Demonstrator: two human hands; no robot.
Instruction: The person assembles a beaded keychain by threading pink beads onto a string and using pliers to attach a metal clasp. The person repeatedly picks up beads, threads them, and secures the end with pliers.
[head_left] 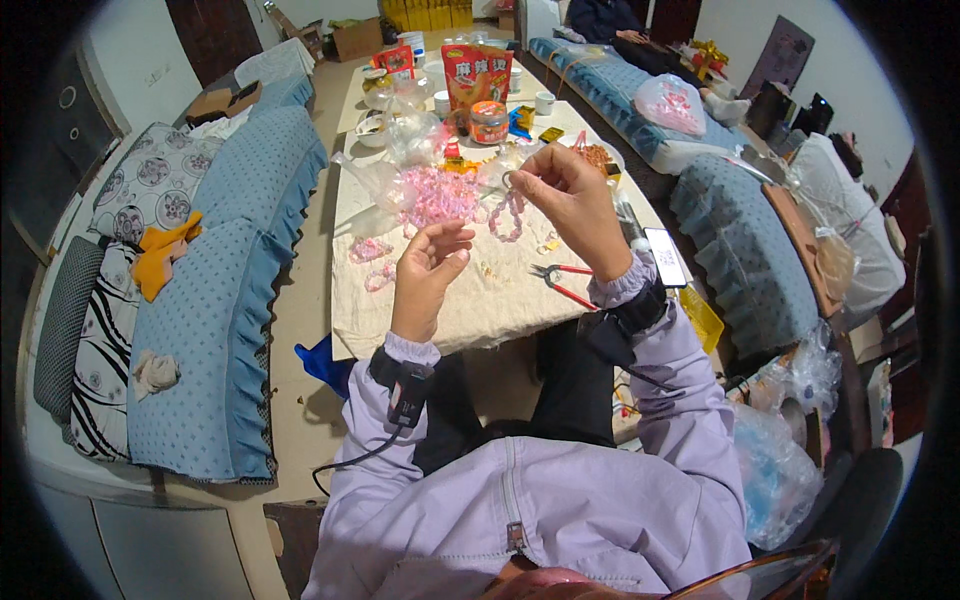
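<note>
My right hand (578, 205) is raised over the table, thumb and forefinger pinched at the top of a pink beaded bracelet (507, 225) that hangs down in a loop. A small ring shows at the pinch. Left of it, my left hand (430, 280) is held palm inward, fingers half curled and apart, with nothing seen in it. Beyond my left hand lies a heap of pink beads (440, 196). Two more pink beaded bracelets (370, 250) rest on the cloth to its left. Pliers with red handles (570, 292) lie below my right hand, jaws pointing left.
A cream cloth (450, 325) covers the table. Farther back stand a red food pouch (477, 75), an orange-labelled jar (488, 122) and clear plastic bags (410, 135). A phone (663, 257) lies at the right edge. Blue-covered sofas (215, 310) flank both sides; a person (610, 25) sits far right.
</note>
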